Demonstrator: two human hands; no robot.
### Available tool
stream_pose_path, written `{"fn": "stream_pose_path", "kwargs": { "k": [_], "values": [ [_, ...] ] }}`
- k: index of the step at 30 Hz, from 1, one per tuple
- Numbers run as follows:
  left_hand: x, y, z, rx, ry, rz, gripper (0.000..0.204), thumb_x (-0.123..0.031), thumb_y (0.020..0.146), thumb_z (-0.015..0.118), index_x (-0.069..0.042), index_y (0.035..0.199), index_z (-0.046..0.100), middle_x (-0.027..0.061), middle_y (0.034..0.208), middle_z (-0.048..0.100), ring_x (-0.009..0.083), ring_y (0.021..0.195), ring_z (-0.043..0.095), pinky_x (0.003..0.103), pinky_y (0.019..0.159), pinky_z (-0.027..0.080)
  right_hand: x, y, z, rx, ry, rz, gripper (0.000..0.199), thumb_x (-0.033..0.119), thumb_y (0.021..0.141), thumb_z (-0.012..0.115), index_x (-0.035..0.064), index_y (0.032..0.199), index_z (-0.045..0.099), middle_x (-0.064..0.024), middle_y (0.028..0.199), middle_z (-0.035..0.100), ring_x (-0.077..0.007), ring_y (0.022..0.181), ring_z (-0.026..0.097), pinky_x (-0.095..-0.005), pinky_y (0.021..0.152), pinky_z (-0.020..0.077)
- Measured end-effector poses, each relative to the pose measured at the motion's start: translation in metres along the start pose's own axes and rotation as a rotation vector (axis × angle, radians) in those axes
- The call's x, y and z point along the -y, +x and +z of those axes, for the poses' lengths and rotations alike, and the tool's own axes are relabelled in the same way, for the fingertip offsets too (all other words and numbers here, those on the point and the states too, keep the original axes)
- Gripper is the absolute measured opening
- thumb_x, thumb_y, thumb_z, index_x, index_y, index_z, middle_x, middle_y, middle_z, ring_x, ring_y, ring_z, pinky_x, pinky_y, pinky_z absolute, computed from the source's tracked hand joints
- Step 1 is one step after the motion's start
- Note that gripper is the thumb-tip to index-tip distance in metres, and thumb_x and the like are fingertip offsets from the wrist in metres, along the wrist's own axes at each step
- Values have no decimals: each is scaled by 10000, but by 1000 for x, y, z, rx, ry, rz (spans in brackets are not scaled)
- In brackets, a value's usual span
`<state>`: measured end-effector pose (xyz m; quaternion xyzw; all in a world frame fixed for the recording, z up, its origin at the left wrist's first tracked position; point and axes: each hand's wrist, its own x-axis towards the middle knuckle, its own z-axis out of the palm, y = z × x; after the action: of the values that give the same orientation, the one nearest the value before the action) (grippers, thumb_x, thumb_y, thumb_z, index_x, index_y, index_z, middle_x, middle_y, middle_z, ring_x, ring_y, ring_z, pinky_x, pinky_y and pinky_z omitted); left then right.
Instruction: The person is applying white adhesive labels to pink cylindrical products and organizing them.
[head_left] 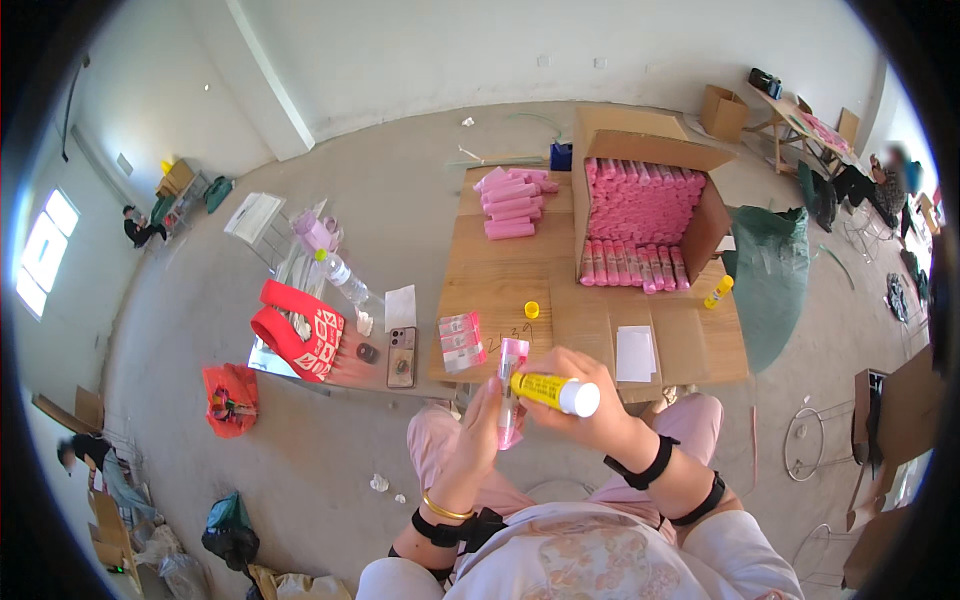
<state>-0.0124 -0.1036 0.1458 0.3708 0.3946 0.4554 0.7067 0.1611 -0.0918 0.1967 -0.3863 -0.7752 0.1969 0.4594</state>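
My left hand (pixel 481 422) is closed around a slim pink roll (pixel 512 352) and holds it upright in front of my lap. A yellow glue stick with a white base (pixel 548 390) lies in my right hand (pixel 597 412), its tip against or very near the roll's side. Just beyond my hands is a loose yellow cap (pixel 532 310) on the wooden table (pixel 480 270). Pink-and-white printed labels (pixel 461 342) rest at the table's near left. Further back, more pink rolls (pixel 512 207) are piled up.
An open carton (pixel 712 232) packed with pink rolls stands at the back right, beside another glue stick (pixel 718 291) and white paper slips (pixel 635 353). On the left side table are a phone (pixel 401 357), a water bottle (pixel 345 277) and a red bag (pixel 300 330). Several people sit far off.
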Motion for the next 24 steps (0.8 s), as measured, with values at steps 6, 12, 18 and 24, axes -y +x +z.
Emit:
{"fn": "stream_pose_path", "kwargs": {
  "k": [6,12,18,24],
  "values": [
    [-21,-20,22,135,-11,39,487,-409,988,321,16,1133,510,32,662,480,104,549,422,244,505,340,1,-2,-29,-276,279,111,291,85,779,679,63,1048,572,-55,906,633,-144,791,604,-300,701,481],
    [-27,-30,27,167,-11,-17,527,-422,983,319,41,1160,497,35,651,472,108,541,421,242,494,336,13,6,-37,-209,122,82,317,124,748,717,76,1035,590,-106,908,624,-270,826,607,-357,788,471],
    [-25,-31,23,112,55,-14,553,-433,984,304,54,1165,494,37,650,475,102,535,419,237,486,342,13,6,-26,-129,121,-39,252,66,754,702,52,986,606,-69,945,644,-169,830,618,-282,705,487],
    [-24,-22,-2,140,-177,26,593,-422,993,277,109,1173,471,35,616,465,99,491,397,231,456,338,-93,4,-1,-215,183,509,289,202,793,709,5,982,613,-83,733,642,-160,689,625,-294,619,477]
  ]
}}
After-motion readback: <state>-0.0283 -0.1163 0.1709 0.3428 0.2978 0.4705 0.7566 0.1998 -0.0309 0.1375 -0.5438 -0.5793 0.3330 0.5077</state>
